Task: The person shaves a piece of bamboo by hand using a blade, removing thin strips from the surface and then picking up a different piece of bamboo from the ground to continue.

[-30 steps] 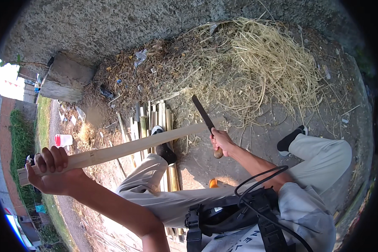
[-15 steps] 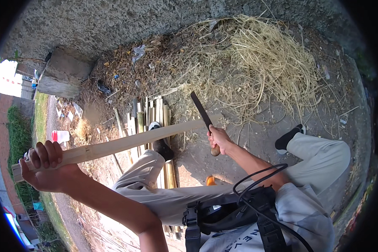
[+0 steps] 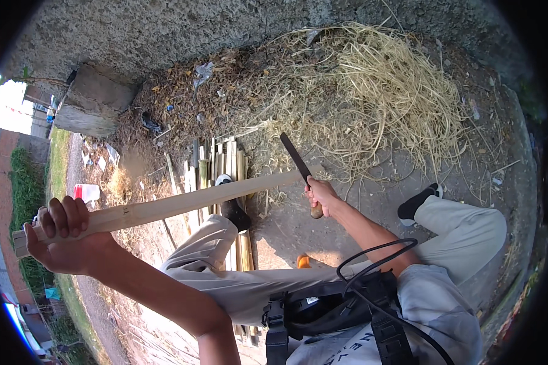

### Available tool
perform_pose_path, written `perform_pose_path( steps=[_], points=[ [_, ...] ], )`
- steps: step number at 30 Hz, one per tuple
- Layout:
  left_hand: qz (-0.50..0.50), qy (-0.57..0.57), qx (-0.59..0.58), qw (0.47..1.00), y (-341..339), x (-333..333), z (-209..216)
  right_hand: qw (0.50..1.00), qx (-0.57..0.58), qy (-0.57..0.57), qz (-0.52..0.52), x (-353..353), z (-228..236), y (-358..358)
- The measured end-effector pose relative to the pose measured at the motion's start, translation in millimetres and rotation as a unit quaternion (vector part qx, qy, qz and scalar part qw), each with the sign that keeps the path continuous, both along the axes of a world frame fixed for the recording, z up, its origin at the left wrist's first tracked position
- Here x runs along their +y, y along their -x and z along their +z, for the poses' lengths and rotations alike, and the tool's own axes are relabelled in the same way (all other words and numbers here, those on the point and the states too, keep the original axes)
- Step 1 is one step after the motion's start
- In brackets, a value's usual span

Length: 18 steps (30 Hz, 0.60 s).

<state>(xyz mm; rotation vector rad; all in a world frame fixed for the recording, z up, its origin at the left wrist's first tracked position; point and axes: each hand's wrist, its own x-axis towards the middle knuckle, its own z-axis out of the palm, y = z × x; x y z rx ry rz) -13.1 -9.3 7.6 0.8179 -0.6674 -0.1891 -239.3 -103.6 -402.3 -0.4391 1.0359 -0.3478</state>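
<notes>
Dirt ground, fibrous shavings at two o'clock. Our left hand is closed round the pale strip at eight o'clock, right hand round the knife; we judge paring begun, remainder unclear.

The pale, short-sleeved shirt bears dark lettering; the trousers are beige, the 2 shoes black with whitish edges. A black, buckled harness and a looped black cable overlie the shirt.

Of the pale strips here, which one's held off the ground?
The long pale strip gripped near one end by the left hand, with the dark knife crossing its other end. The other strips lie on the ground.
</notes>
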Motion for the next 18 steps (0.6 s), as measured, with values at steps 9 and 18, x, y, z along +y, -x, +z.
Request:
perform_pose_path(
  steps=[9, 18],
  points=[
    [0.000, 0.005, -0.032, 0.999, 2, -5, 1, 1.000, 0.009, 0.001, -0.030, -10, 8, -14],
    [-0.033, -0.007, -0.049, 0.998, -3, 0, -3, 0.999, 0.000, 0.040, 0.016, -11, 23, -15]
  ],
)
